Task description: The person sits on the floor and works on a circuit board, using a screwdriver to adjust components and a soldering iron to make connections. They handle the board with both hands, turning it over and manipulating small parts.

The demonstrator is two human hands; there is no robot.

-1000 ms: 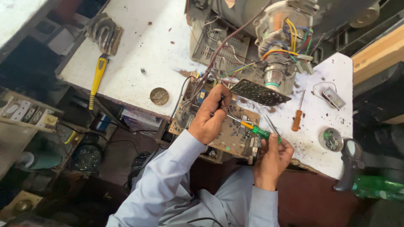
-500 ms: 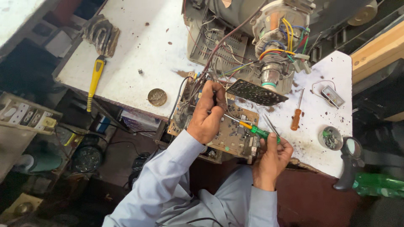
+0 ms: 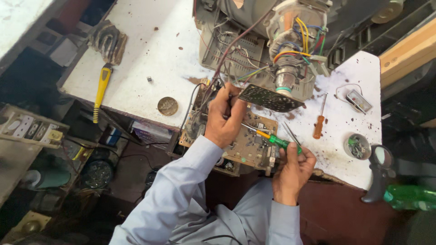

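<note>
Screwdriver (image 3: 271, 139), green-handled, sits gripped in the right hand (image 3: 293, 165), shaft running toward ten o'clock onto the circuit board (image 3: 247, 140); left hand (image 3: 223, 119) fingers clasp the board's top edge at the counter (image 3: 150, 68) edge.

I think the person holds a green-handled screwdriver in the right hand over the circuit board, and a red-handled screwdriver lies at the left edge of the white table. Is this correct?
Not quite. The screwdriver at the left edge of the white table has a yellow handle, as the head view shows. The rest holds: the right hand holds the green-handled screwdriver over the circuit board.
</note>
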